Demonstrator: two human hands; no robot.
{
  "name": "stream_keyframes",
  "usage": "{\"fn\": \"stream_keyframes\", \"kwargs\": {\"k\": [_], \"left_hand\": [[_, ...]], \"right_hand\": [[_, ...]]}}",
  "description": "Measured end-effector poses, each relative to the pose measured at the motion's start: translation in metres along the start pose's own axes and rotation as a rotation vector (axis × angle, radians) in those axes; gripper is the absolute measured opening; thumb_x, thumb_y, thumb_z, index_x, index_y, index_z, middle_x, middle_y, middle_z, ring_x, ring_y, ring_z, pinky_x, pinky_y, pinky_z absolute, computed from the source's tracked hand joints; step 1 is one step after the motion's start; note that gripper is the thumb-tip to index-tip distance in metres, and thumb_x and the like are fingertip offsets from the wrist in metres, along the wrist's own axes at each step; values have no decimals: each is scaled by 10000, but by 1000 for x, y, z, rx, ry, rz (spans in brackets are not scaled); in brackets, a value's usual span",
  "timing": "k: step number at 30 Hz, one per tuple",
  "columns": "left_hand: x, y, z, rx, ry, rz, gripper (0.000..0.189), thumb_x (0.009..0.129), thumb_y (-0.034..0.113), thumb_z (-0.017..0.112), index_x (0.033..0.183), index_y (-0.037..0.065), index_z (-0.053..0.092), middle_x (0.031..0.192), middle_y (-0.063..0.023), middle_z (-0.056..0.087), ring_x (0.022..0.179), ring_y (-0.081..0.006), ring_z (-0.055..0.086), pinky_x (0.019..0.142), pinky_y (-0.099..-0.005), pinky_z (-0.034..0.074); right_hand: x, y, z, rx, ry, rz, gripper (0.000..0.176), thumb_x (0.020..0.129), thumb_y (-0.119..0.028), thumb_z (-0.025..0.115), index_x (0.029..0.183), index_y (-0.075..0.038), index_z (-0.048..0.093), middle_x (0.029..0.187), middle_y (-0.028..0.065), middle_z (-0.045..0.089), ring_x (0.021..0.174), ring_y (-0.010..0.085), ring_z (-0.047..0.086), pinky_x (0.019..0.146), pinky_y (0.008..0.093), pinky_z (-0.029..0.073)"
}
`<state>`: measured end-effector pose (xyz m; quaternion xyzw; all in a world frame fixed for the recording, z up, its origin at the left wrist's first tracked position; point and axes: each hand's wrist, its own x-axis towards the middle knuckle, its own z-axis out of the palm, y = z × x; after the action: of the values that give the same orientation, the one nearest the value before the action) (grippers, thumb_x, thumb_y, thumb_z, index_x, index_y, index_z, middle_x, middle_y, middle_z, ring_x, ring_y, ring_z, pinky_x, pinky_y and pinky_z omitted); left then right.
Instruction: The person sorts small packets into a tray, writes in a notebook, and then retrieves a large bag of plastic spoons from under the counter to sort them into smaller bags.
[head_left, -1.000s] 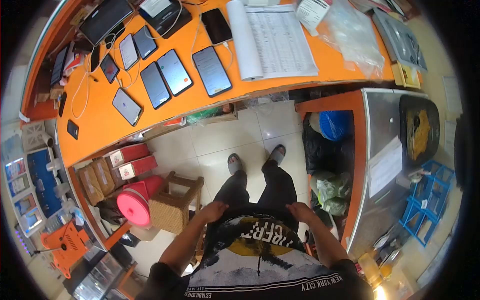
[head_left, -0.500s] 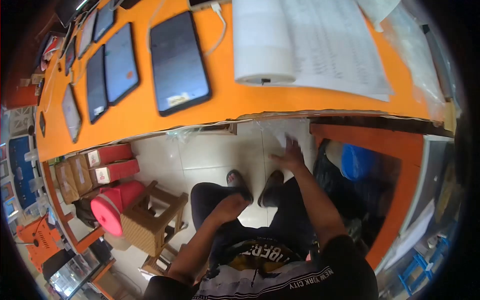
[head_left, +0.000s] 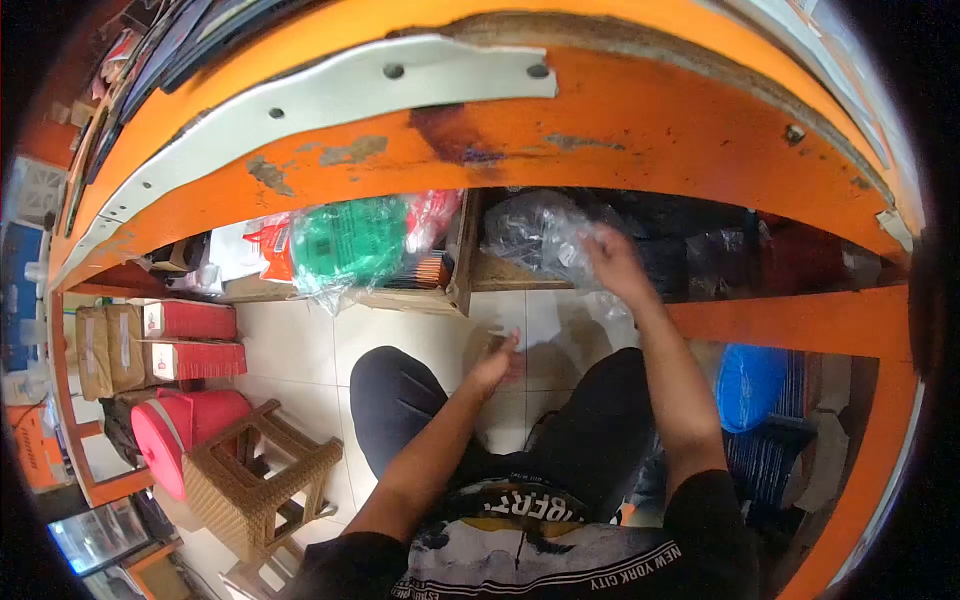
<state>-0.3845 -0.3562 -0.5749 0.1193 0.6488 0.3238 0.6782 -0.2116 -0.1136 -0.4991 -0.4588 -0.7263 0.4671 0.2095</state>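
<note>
My right hand (head_left: 618, 268) reaches into the shelf space under the desk edge. Its fingers close on crinkled clear plastic bags (head_left: 540, 235), though the exact fingertip contact is partly blurred. Over the floor between my knees, my left hand (head_left: 496, 365) hovers with loosely bent fingers, slightly apart and holding nothing. To the left in the same shelf lies a green plastic-wrapped pack (head_left: 350, 240), with an orange and white packet (head_left: 268, 248) beside it. Dark bags (head_left: 670, 240) fill the shelf to the right of my right hand.
The orange desk front (head_left: 620, 120) arches overhead, edged by a white strip (head_left: 330, 90). A wooden divider (head_left: 462, 255) splits the shelf. At left stand a brown woven stool (head_left: 235, 480), a pink bucket (head_left: 165, 445) and red boxes (head_left: 195, 360). A blue bundle (head_left: 748, 385) sits lower right.
My view has dropped from the phones and paper roll on the desk top to the shelf beneath. My right hand, spread before, is now at the plastic bags; my left has risen from my lap.
</note>
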Motion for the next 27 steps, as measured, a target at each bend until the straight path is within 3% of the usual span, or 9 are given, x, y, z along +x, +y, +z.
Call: {"fn": "stream_keyframes", "kwargs": {"k": [2,5,7,8,11,16,21,24,27], "left_hand": [[-11,27,13,-493,-18,-121,813,919,711,482,1446,94,430,1303,-231,559,1181,-339,572,992,-490,469],[-33,83,29,-815,-83,27,808,919,720,441,1461,121,457,1408,-192,507,1267,-350,515,1039,-550,435],[-47,106,39,-877,-252,203,777,928,695,432,1451,122,481,1419,-157,516,1292,-352,493,1059,-561,421],[-28,92,33,-1046,-430,89,715,956,640,390,1448,130,487,1423,-121,529,1282,-360,504,1075,-571,406],[-30,84,25,-946,-680,331,709,983,596,430,1443,57,411,1345,-205,528,1176,-348,590,964,-490,553],[-65,103,27,-713,-470,177,708,983,564,483,1435,24,411,1369,-214,524,1198,-339,590,1010,-485,529],[-55,97,25,-675,-553,143,714,981,575,474,1441,31,428,1375,-203,536,1217,-330,579,1026,-483,508],[-50,92,24,-668,-612,138,718,980,582,469,1444,35,438,1379,-196,543,1228,-325,572,1036,-482,495],[-43,80,20,-663,-676,144,723,979,589,463,1448,39,447,1383,-189,550,1240,-319,565,1045,-481,482]], "right_hand": [[-15,-57,-33,61,84,6,350,984,-317,617,1151,-12,656,1039,92,708,929,184,668,785,345,516],[-54,-132,-63,741,152,248,447,984,-297,585,1348,-38,593,1266,98,643,1142,242,609,978,357,472],[-71,-103,-63,942,105,325,488,978,-294,591,1392,-39,552,1309,97,621,1172,220,596,994,352,466],[-80,-83,-60,1042,77,369,510,976,-292,594,1414,-39,531,1330,97,610,1187,209,589,1001,350,464],[-113,-19,-42,826,80,382,530,982,-319,598,1426,-42,513,1318,107,622,1158,201,618,972,344,500],[-165,-76,-64,1136,98,508,442,985,-306,608,1339,-42,582,1221,89,671,1057,185,657,915,324,524],[-209,-107,-98,442,251,375,292,953,-224,663,1161,-20,666,1097,61,703,875,161,670,772,302,543],[-224,-129,-127,426,174,321,313,957,-225,656,1177,-3,651,1077,57,701,890,130,647,772,276,516],[-228,-161,-116,765,495,396,349,968,-245,636,1218,-3,625,1069,91,697,918,151,652,780,275,515]]}}
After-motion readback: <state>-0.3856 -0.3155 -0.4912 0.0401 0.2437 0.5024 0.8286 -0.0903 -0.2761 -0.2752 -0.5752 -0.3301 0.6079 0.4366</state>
